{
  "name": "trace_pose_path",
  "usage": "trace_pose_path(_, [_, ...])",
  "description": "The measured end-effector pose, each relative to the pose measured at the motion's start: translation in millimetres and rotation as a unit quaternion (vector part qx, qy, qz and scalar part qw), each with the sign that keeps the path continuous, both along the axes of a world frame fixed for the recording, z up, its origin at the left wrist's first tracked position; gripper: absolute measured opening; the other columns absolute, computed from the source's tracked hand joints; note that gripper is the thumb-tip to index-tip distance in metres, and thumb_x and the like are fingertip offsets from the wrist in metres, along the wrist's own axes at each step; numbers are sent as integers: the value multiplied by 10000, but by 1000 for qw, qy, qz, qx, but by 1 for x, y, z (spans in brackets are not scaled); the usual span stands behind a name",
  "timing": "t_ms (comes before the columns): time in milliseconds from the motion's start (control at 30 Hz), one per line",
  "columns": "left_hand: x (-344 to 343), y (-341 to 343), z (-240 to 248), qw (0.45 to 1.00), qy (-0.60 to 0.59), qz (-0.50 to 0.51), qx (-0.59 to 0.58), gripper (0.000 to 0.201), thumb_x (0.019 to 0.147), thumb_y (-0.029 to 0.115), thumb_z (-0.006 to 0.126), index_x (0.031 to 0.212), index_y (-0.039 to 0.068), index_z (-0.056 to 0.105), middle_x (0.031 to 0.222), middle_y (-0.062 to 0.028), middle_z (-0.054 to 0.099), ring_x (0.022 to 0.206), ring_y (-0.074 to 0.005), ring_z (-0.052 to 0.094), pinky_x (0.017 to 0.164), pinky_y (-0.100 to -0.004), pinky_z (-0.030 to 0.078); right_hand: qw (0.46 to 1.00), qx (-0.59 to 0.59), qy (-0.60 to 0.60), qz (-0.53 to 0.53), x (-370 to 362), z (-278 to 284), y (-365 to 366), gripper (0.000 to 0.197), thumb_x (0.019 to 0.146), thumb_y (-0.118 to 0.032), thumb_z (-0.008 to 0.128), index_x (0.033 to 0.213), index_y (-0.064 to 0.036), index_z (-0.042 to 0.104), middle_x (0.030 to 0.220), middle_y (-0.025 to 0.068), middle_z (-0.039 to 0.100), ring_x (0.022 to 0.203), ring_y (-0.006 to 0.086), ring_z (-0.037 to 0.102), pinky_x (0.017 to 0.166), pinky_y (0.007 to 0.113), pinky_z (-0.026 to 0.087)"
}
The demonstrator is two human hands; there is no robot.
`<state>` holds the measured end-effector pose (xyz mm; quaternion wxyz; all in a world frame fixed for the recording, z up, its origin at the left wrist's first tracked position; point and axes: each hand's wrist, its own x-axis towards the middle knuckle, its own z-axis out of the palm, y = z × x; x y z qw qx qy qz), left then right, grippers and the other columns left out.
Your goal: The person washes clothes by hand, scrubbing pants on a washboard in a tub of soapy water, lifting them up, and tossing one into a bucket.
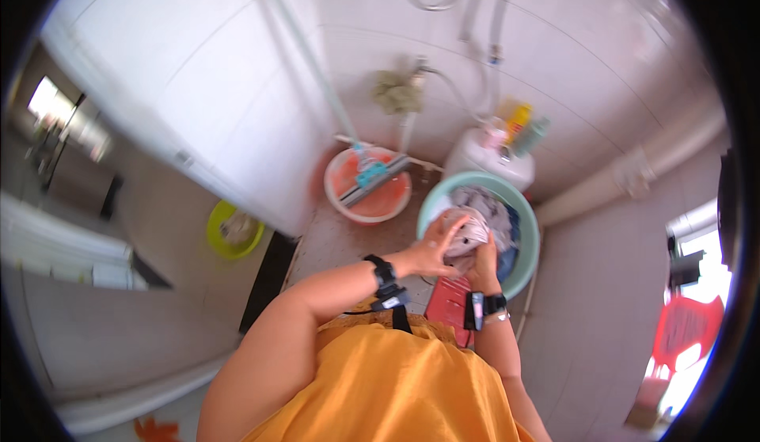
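My left hand (434,252) and my right hand (484,270) both grip a bunched pale grey-and-white cloth (469,234) over the near side of a light green wash basin (529,228). The basin stands on the tiled floor and holds more wet laundry, grey and blue (499,208). The left hand lies on top of the cloth with fingers spread over it; the right hand clutches it from below. Both wrists wear black bands. A red ridged washboard (449,303) lies on the floor just under my hands.
An orange basin (372,203) with a squeegee mop (368,174) stands to the left. A white tank (484,157) with bottles (521,121) sits behind. A yellow bowl (229,232) lies beyond the white door (198,101). A red plastic chair (685,327) stands at the right.
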<state>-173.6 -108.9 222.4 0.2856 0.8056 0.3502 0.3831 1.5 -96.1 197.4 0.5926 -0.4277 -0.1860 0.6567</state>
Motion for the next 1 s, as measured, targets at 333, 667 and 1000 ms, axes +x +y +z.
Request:
trace_pose_path(333, [-114,-44,-34,919,-209,219,-253,901,643,140,769,1374,40,251,1210,-210,540,1118,-314,560,917,-403,464,900,-72,75,423,-76,47,-21,605,851,-90,553,1423,-122,359,1344,103,475,1176,286,533,976,447,444])
trace_pose_path(667, [-415,-204,-195,481,-502,483,-532,327,861,279,602,1142,113,588,1052,-72,647,900,-228,649,673,-413,576,933,-169,-112,296,-45,-11,-17,323,932,-254,536,1223,-114,541,1188,97,597,1099,273,571,869,378,474])
trace_pose_path(1000, [-558,-179,-264,490,-311,640,-504,374,859,339,587,1108,64,634,1054,-114,663,963,-287,619,794,-471,519,889,-191,-328,256,-19,-31,-74,295,909,-204,549,1178,-87,582,1104,79,635,1032,257,608,818,395,507])
